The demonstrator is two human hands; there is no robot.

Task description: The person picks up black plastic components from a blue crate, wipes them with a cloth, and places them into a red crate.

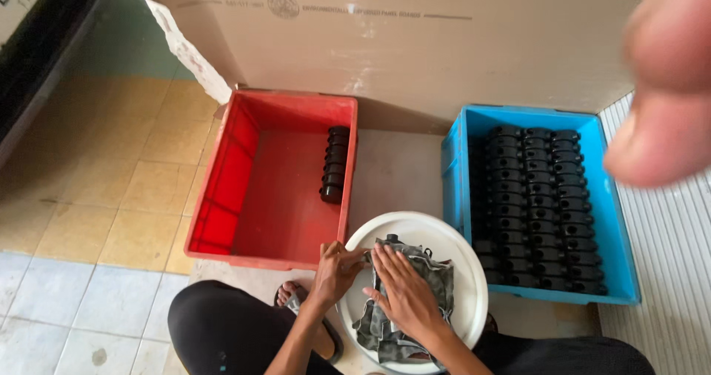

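A white round tub (468,271) stands on the floor in front of my knees, with a crumpled grey cloth (438,277) lying over it. My left hand (333,271) pinches the cloth's left edge at the tub's rim. My right hand (404,295) lies flat on the cloth with its fingers spread. A small black part (391,239) peeks out at the cloth's top edge. To the left stands a red crate (296,102) with one short row of black parts (335,164) along its right wall. To the right, a blue crate (453,167) holds several rows of the same black parts (537,204).
A large cardboard sheet (415,49) leans behind both crates. A blurred fingertip (666,86) fills the top right, very close to the lens; I cannot tell whose it is. My sandalled foot (290,295) rests below the red crate. Yellow and grey floor tiles (96,219) spread to the left.
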